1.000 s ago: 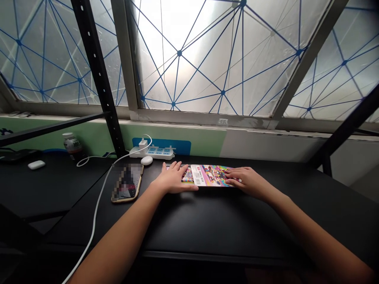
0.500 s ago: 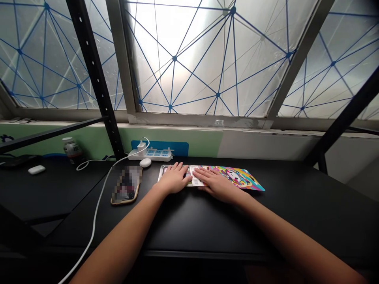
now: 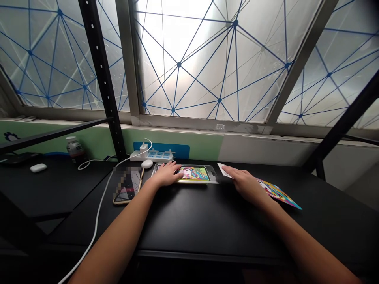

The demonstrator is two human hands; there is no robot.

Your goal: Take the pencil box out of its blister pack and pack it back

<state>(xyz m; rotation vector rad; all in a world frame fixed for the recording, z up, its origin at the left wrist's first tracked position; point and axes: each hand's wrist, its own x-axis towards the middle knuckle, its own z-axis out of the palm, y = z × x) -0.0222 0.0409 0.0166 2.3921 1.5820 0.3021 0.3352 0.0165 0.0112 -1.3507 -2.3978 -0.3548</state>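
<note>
My left hand (image 3: 166, 174) lies flat with its fingers apart on the left part of a clear plastic package (image 3: 213, 176). Inside that package shows a colourful cartoon-printed piece (image 3: 194, 173). To the right, my right hand (image 3: 247, 184) grips a bright cartoon-printed card (image 3: 280, 192), whose white end (image 3: 224, 170) sticks out past the fingertips. The card is tilted and apart from the package; its middle is hidden behind the hand.
Left of the package lie a phone (image 3: 129, 187) and a white earbud case (image 3: 147, 164). A white power strip (image 3: 154, 155) stands against the wall. A white cable (image 3: 99, 205) runs down the black desk (image 3: 189, 221). A bottle (image 3: 74, 150) stands further left.
My right hand has moved right with the card, sliding it off the clear package. The printed piece in the package is now uncovered. My left hand has shifted slightly left with the package.
</note>
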